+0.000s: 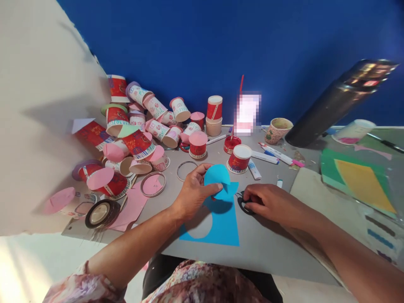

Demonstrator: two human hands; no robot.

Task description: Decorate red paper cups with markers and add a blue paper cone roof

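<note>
My left hand [200,189] pinches a blue paper disc [217,174] between thumb and fingers. The disc has a cut running in from its edge. Beneath it, on the grey table, lies a blue paper sheet [229,229] with a round piece cut out of it. To the right, my right hand [260,200] is closed on the black handles of a pair of scissors [242,206], low over the table; the blades are mostly hidden. Just behind the disc stands an upside-down red paper cup [240,158] with a white top.
Many decorated paper cups with paper roofs [139,143] are heaped at the left. Tape rolls [102,213] and pink paper scraps [134,206] lie before them. Markers [265,157], a red glue pot [232,144] and a tall black flask [328,105] stand or lie behind my hands.
</note>
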